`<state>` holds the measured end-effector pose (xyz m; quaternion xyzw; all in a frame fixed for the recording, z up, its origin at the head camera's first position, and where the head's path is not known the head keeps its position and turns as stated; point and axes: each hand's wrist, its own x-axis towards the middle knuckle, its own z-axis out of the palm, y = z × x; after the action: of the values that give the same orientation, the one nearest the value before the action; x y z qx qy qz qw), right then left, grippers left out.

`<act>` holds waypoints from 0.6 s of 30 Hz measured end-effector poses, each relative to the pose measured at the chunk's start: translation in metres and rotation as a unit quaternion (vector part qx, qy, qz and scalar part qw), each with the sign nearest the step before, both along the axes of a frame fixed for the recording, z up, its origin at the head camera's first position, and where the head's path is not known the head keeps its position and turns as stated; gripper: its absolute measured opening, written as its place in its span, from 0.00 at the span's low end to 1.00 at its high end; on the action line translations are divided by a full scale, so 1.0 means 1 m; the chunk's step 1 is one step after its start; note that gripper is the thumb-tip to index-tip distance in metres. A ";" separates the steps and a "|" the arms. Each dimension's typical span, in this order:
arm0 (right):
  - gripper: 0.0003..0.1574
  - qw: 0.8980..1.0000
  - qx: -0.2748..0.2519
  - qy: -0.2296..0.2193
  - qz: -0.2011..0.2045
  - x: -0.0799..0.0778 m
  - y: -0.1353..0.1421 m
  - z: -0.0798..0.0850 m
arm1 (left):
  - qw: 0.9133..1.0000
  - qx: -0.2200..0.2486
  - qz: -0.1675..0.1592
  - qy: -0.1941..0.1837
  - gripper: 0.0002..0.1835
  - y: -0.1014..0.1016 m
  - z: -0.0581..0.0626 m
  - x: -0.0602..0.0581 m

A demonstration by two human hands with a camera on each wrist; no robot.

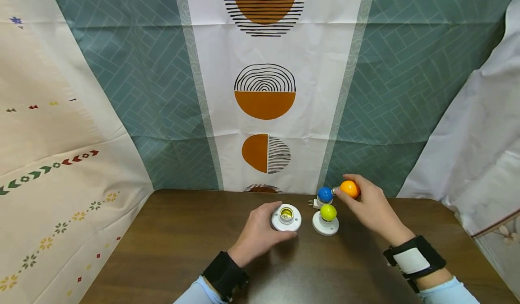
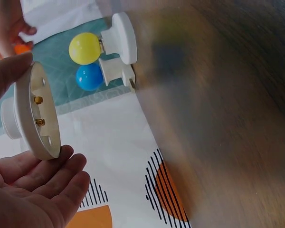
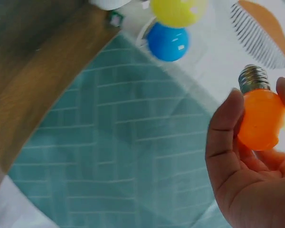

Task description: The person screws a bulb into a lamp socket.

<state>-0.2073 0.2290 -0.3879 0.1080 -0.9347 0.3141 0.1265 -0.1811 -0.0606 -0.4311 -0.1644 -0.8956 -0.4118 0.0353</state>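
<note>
My left hand (image 1: 264,227) grips a round white lamp socket (image 1: 286,217) by its rim, its hollow turned up in the head view. The left wrist view looks at the socket's underside (image 2: 46,111), where two brass screws show; the base is lifted off the table. My right hand (image 1: 371,207) pinches an orange light bulb (image 1: 350,189) between thumb and fingers, its metal screw end (image 3: 253,78) bare and pointing left in the head view. Between the hands, a yellow-green bulb (image 1: 328,212) sits in a white round socket (image 1: 325,226) on the table.
Behind the yellow-green bulb, a blue bulb (image 1: 325,194) sits in a white plug-in socket (image 1: 323,203) with metal prongs. The brown wooden table (image 1: 183,236) ends at a patterned curtain (image 1: 264,159). Pale cloths (image 1: 479,146) hang on both sides.
</note>
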 end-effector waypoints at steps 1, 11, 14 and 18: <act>0.38 1.000 -0.006 0.003 0.000 0.002 -0.004 0.002 | 1.000 0.002 -0.001 0.004 0.44 0.000 0.000 0.001; 0.30 0.995 -0.049 0.059 0.059 0.013 -0.035 0.018 | 1.000 0.006 -0.006 0.029 0.44 0.005 -0.001 0.001; 0.29 0.993 -0.054 0.063 0.081 0.015 -0.043 0.019 | 1.000 0.006 -0.009 0.027 0.43 0.006 -0.002 0.001; 0.30 0.990 -0.060 0.064 0.109 0.017 -0.053 0.018 | 0.999 0.008 -0.014 0.035 0.44 0.008 -0.004 0.000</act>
<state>-0.1904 0.1764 -0.3696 0.2213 -0.8867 0.3744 0.1572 -0.1811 -0.0526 -0.4350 -0.1907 -0.8880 -0.4138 0.0622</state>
